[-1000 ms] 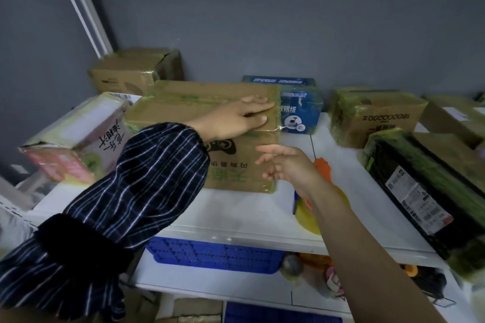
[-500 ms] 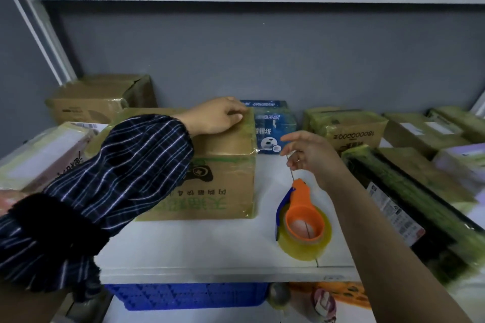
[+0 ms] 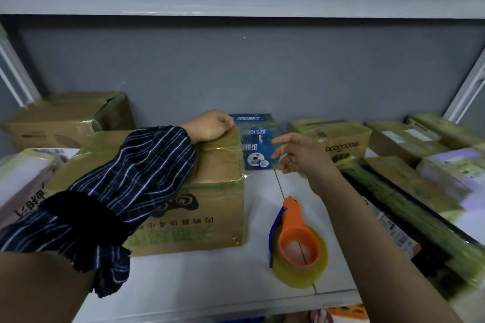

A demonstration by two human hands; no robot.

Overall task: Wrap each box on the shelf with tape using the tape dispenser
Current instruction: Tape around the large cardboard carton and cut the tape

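Observation:
A brown cardboard box (image 3: 210,212) with green print and glossy tape over it stands on the white shelf (image 3: 183,278). My left hand (image 3: 212,126) lies on the box's far right top corner, fingers curled over the back edge. My right hand (image 3: 301,155) hovers in the air just right of the box with its fingers spread, holding nothing. Below it, the orange tape dispenser (image 3: 299,246) with its yellowish tape roll lies on the shelf near the front edge, untouched.
A small blue box (image 3: 256,144) stands behind my right hand. Taped cartons (image 3: 341,139) and a long black-and-green package (image 3: 420,217) fill the right side. Another carton (image 3: 65,118) and a pink-and-white box (image 3: 21,178) are at the left. An upper shelf rail (image 3: 236,5) runs overhead.
My left hand slid from flat on the box top to its far right corner, fingers curling over. My right hand rose from beside the box, up and away from the dispenser.

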